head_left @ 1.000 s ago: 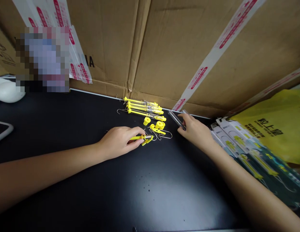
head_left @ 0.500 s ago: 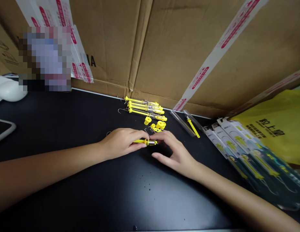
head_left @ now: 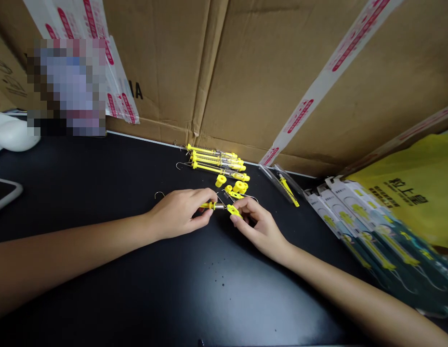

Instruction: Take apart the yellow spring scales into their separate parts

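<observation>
My left hand (head_left: 188, 209) is closed around a yellow spring-scale rod (head_left: 207, 206). A metal section shows at the rod's right end, and a wire hook (head_left: 159, 194) sticks out past the hand on the left. Between thumb and fingers, my right hand (head_left: 258, 223) pinches a small yellow plastic piece with a hole (head_left: 233, 210), right by the metal end. Whether the two parts touch I cannot tell. Just behind the hands lie yellow caps (head_left: 220, 180), a small coil spring (head_left: 226, 195) and another flat yellow piece (head_left: 235, 194).
Several assembled yellow spring scales (head_left: 220, 166) lie in a row near the cardboard (head_left: 155, 62). Clear tubes (head_left: 274, 183) and a yellow rod (head_left: 289, 193) lie to the right, before printed packages (head_left: 357, 217) and a yellow bag (head_left: 401, 183). A white-edged device (head_left: 7, 193) sits left.
My right hand has picked up the small yellow piece and brought it to the rod's end. My left hand has shifted slightly left with the rod.
</observation>
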Demonstrator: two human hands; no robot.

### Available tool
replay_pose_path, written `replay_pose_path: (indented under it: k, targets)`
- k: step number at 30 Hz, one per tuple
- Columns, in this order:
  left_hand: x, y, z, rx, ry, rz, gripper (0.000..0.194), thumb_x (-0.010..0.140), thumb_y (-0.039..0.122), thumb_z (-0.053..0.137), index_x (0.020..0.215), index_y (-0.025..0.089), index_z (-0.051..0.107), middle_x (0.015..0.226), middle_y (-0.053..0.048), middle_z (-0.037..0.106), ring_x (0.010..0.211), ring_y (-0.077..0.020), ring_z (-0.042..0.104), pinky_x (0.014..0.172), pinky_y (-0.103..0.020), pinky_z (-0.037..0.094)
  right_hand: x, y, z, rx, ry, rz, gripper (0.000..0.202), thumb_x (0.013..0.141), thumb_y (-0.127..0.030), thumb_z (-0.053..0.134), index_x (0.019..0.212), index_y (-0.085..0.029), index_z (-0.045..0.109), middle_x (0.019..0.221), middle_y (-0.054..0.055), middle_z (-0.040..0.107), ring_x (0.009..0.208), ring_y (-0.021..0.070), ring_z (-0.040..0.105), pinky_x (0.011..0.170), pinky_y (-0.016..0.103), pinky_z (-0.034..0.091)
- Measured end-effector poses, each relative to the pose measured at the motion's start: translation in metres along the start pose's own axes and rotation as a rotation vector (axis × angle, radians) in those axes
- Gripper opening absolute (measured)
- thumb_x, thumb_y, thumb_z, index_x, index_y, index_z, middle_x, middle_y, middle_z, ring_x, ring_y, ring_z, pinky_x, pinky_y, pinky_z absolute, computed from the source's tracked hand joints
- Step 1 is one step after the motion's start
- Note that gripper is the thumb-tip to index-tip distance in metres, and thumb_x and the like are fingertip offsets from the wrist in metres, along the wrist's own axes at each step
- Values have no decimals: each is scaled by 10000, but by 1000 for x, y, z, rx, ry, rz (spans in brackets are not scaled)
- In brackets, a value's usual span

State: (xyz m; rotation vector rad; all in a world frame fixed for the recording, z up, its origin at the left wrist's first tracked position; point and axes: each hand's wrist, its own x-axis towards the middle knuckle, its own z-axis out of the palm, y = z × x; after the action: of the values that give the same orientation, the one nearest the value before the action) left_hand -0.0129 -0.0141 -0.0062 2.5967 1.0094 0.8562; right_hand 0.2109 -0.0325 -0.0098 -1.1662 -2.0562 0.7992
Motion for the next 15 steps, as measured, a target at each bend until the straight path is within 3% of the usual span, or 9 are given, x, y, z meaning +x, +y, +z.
replay_pose_path:
  k: [6, 15]
  targets:
    - [-1, 0, 2, 91, -54, 70, 265, 844, 209, 457, 1106, 216, 494, 935, 9, 624, 829, -131, 600, 739, -236, 437, 0, 3, 1, 29, -48, -6, 136, 884, -334, 497, 947, -214, 518, 727, -6, 532, 624, 117, 483, 553, 240, 379]
    - [-1, -1, 2, 198, -72, 117, 257, 914, 387, 434, 1074, 223, 552, 850, 7, 600, 793, -132, 574, 690, -230, 400, 0, 4, 2, -7, -31, -38, 110, 874, -306, 510, 937, -220, 535, 782, 12, 565, 673, 135, 529, 559, 245, 410]
